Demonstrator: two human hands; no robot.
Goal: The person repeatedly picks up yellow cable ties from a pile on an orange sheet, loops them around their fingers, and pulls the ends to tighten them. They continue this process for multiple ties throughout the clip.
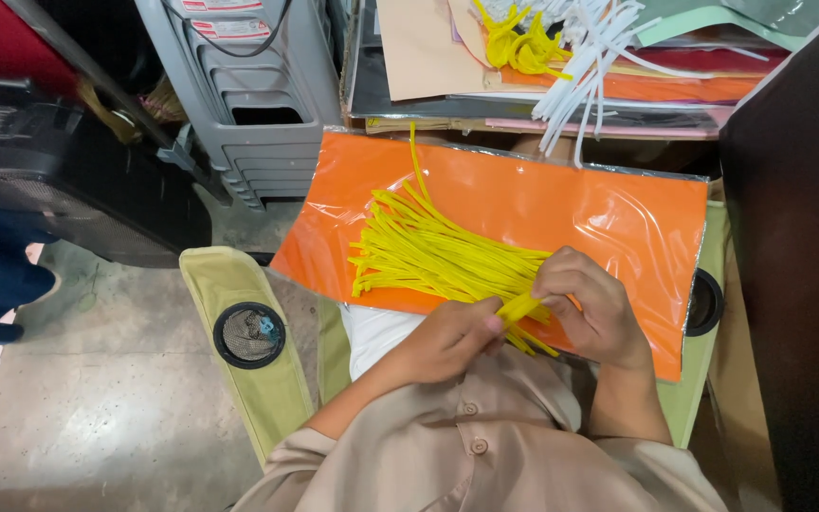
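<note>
1. I'm seeing a cup holder (250,335) sitting in the chair arm, far left.
2. Left hand (450,338) is pinching yellow strips (433,254) at their near ends.
3. Right hand (591,308) is gripping the same bundle, lying fanned across the orange sheet (580,213) on my lap.

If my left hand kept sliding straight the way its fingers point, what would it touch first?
Probably the right hand: the left hand points rightward along the pinched thin yellow fuzzy stems, and the two hands nearly meet there.

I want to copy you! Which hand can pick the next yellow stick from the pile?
Probably the left hand: it sits nearer the yellow sticks, with only fingertips on the bundle. The right hand grips it.
</note>
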